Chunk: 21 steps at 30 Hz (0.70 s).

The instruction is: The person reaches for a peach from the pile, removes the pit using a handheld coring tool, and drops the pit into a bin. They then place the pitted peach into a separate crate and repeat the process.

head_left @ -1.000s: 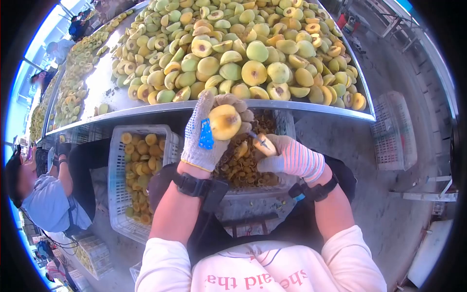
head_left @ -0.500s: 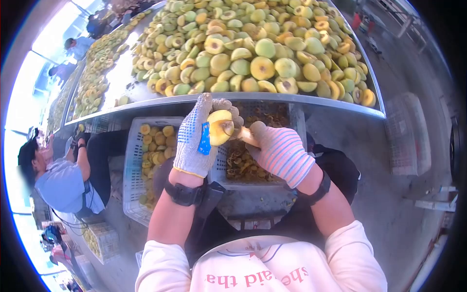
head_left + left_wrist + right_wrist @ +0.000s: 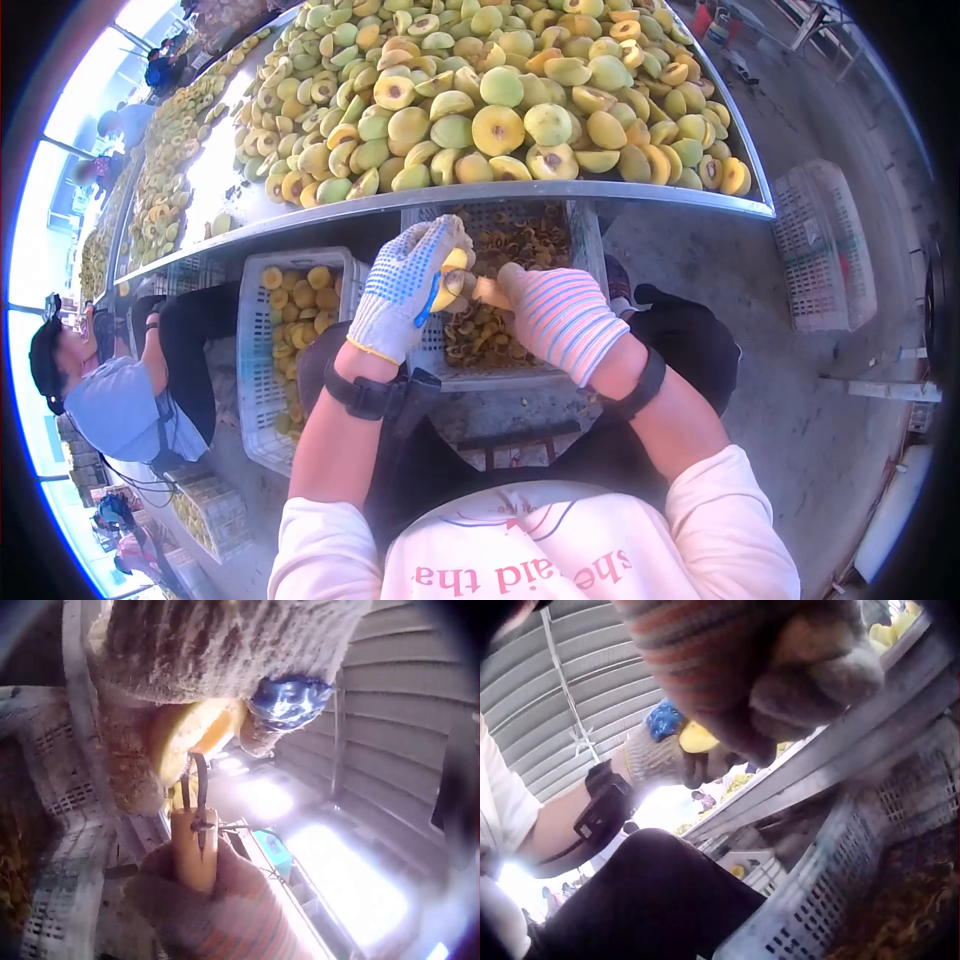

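In a dotted grey glove with blue tape on the thumb, my left hand (image 3: 402,290) grips a yellow fruit half (image 3: 452,280). My right hand (image 3: 565,315), in a striped glove, holds a wooden handle (image 3: 492,292) just right of the fruit. The left wrist view shows that handle (image 3: 195,851) upright in the right hand's fingers (image 3: 225,915), its bent metal loop (image 3: 199,776) at the cut face of the fruit (image 3: 196,735). In the right wrist view the left hand (image 3: 664,757) holds the fruit (image 3: 697,738); the tool is hidden there.
A metal-edged table (image 3: 460,193) heaped with fruit halves (image 3: 497,130) stands ahead. Below my hands is a crate (image 3: 480,380) of scraps; a crate (image 3: 250,370) of fruit halves is left. A seated person (image 3: 125,395) is further left, and stacked crates (image 3: 822,245) stand right.
The fruit half has turned so that its cut face points toward the tool. My right hand has come closer to the left, bringing the tool's metal end to the fruit.
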Motion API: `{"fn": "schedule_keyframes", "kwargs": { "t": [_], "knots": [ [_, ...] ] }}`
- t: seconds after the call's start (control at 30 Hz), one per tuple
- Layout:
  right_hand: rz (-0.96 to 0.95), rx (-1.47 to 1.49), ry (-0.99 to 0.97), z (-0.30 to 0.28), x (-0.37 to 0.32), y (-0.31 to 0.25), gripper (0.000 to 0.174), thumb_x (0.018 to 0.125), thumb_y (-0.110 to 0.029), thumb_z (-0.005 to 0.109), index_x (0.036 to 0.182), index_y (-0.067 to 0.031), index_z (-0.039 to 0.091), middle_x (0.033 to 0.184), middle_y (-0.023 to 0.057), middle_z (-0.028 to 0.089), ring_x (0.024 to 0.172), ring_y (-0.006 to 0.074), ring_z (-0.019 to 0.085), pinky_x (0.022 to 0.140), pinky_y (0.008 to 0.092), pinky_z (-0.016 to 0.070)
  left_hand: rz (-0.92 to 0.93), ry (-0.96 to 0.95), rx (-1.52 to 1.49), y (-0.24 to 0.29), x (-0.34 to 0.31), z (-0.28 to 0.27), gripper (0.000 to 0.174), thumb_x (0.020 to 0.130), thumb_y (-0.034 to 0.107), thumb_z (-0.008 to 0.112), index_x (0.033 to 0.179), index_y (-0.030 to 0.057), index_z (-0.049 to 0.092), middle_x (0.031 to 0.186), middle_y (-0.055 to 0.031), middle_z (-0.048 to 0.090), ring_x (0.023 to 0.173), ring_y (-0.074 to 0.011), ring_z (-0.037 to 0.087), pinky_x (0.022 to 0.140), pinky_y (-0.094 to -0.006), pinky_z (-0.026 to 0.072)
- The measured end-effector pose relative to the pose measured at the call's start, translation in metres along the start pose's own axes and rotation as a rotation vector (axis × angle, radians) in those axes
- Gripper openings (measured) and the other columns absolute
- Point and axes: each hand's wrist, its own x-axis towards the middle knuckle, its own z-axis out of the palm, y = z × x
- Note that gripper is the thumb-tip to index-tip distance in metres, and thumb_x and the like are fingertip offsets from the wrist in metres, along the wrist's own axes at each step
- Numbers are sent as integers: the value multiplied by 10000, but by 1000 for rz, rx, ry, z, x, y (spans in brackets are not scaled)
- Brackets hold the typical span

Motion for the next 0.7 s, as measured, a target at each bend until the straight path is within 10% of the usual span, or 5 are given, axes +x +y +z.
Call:
{"fn": "schedule_keyframes", "kwargs": {
  "t": [0.2, 0.33, 0.7],
  "knots": [
    [18, 81, 288, 0, -3, 12, 254, 844, -222, 682, 1005, -59, 570, 842, 179, 671, 802, 399, 657, 689, 467, 521, 53, -42, -339, 3, -10, -1, 387, 938, 320, 621, 1166, 8, 610, 1102, -126, 653, 998, -253, 671, 870, -407, 566],
    [-207, 259, 485, 1, -6, 16, 294, 837, -234, 696, 1057, -82, 574, 884, 151, 646, 807, 382, 644, 711, 459, 520, -64, -61, -384, 6, 1, -16, 417, 951, 358, 607, 1166, 0, 602, 1008, -135, 674, 891, -259, 693, 733, -368, 596],
    [-356, -180, 434, 6, 14, 12, 423, 755, -111, 679, 1163, -59, 581, 806, 104, 615, 691, 313, 626, 607, 412, 500, 84, -99, -48, -7, 21, -28, 306, 981, 267, 582, 1026, -25, 661, 1005, -101, 684, 884, -184, 667, 807, -292, 537]
  ]
}}
